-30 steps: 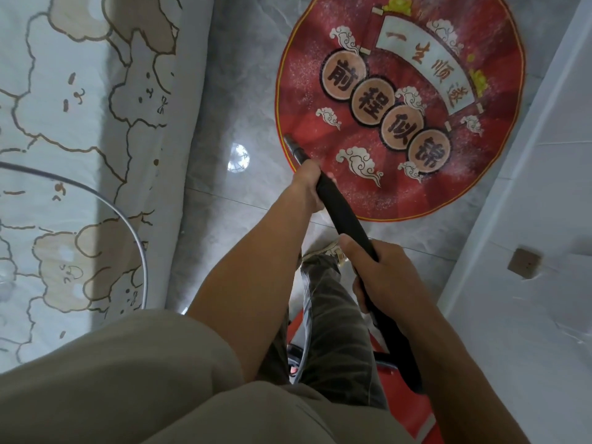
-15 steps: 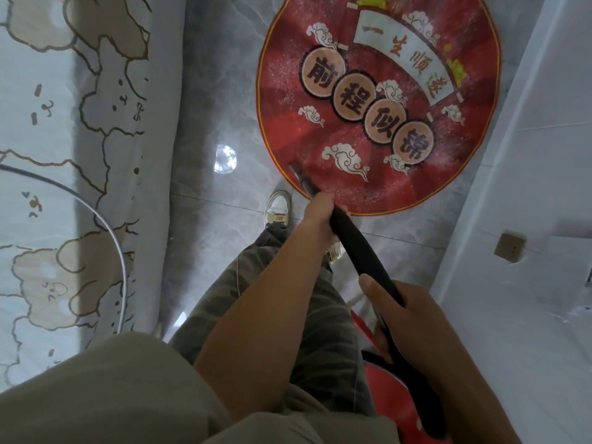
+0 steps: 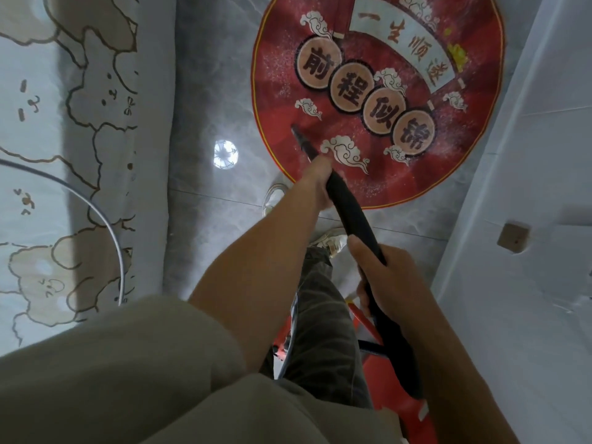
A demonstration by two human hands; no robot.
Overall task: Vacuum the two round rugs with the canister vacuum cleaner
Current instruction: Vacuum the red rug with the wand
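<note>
Filling the left side, a bed (image 3: pixel 64 155) in a cartoon-printed sheet runs out of frame, and a thin grey cable (image 3: pixel 96 200) arcs across it with both ends out of sight. Beside it the grey tiled floor (image 3: pixel 205 91) carries a bright round glare (image 3: pixel 226 154). The left hand (image 3: pixel 317 184), blurred, has its grip curled round the front of the black tube (image 3: pixel 355 219), its fingertips hidden behind it. The tube's narrow tip (image 3: pixel 298 133) lies over the near-left part of the round red rug (image 3: pixel 378 100), whose top is cropped; whether it touches is unclear. Farther back, the right hand (image 3: pixel 390 283) wraps its grip round the same tube. Below, the red vacuum cleaner (image 3: pixel 415 413) shows only partly behind a trouser leg (image 3: pixel 320 315). A white wall (image 3: pixel 528 155) closes the right.
</note>
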